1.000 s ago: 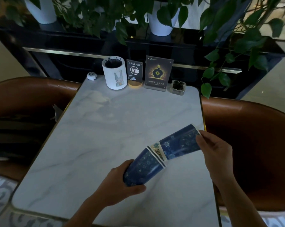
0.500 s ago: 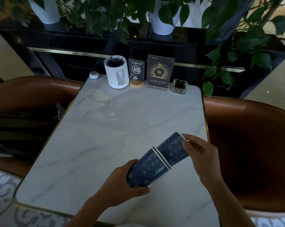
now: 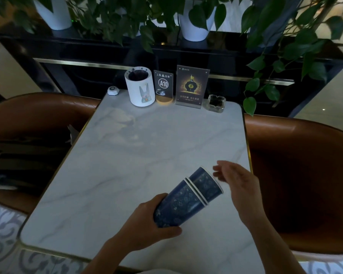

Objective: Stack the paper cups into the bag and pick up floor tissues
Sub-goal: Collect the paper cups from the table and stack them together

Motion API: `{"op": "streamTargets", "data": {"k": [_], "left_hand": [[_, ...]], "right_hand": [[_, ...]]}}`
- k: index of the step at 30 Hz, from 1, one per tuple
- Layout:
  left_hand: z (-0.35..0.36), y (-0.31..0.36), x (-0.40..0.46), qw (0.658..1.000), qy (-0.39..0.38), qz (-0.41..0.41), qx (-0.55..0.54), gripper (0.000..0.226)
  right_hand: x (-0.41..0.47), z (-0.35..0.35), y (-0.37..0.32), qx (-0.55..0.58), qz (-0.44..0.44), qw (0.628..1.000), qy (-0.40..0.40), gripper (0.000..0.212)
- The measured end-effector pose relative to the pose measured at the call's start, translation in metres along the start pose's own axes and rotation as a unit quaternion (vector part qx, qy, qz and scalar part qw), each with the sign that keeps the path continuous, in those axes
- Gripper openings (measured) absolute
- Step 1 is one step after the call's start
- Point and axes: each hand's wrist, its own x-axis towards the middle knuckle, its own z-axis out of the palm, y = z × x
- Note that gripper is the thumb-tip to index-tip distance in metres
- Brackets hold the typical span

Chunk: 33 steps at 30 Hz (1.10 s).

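Note:
A stack of dark blue patterned paper cups (image 3: pixel 188 196) with white rims lies tilted above the marble table (image 3: pixel 127 165), mouths pointing up and to the right. My left hand (image 3: pixel 147 224) grips the bottom end of the stack. Just right of the cup mouths, my right hand (image 3: pixel 237 180) hovers with fingers apart, not touching the cups. No bag or floor tissues show in view.
At the table's far edge stand a white rabbit-print holder (image 3: pixel 140 88), an A10 table sign (image 3: pixel 163 87), a menu stand (image 3: pixel 191 86), a glass ashtray (image 3: pixel 216 102) and a small white button (image 3: pixel 113 90). Brown leather seats (image 3: pixel 304 165) flank both sides. Potted plants hang over the dark ledge behind.
My right hand pushed the upper cup fully into the lower ones, then let go and opened beside the stack. The left hand kept its grip.

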Motion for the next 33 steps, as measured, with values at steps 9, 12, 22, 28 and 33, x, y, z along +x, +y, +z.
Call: {"op": "streamTargets", "data": {"k": [9,12,22,28,33], "left_hand": [[0.001,0.001,-0.008,0.999,-0.04,-0.006,-0.016,0.069],[0.003,0.002,-0.007,0.999,-0.049,-0.003,-0.017,0.069],[0.005,0.001,-0.017,0.998,-0.065,-0.001,-0.017,0.068],[0.002,-0.011,-0.04,0.997,-0.08,0.005,-0.015,0.068],[-0.01,-0.033,-0.072,0.995,-0.095,0.006,-0.03,0.071]], "right_hand": [[0.0,0.009,-0.002,0.0,0.114,0.967,-0.228,0.053],[-0.006,0.014,-0.007,0.017,0.145,0.952,-0.267,0.055],[-0.033,0.033,-0.002,0.048,0.158,0.946,-0.278,0.075],[-0.065,0.045,-0.003,0.044,0.147,0.95,-0.272,0.075],[-0.1,0.068,-0.01,0.002,0.125,0.951,-0.283,0.058]]}}
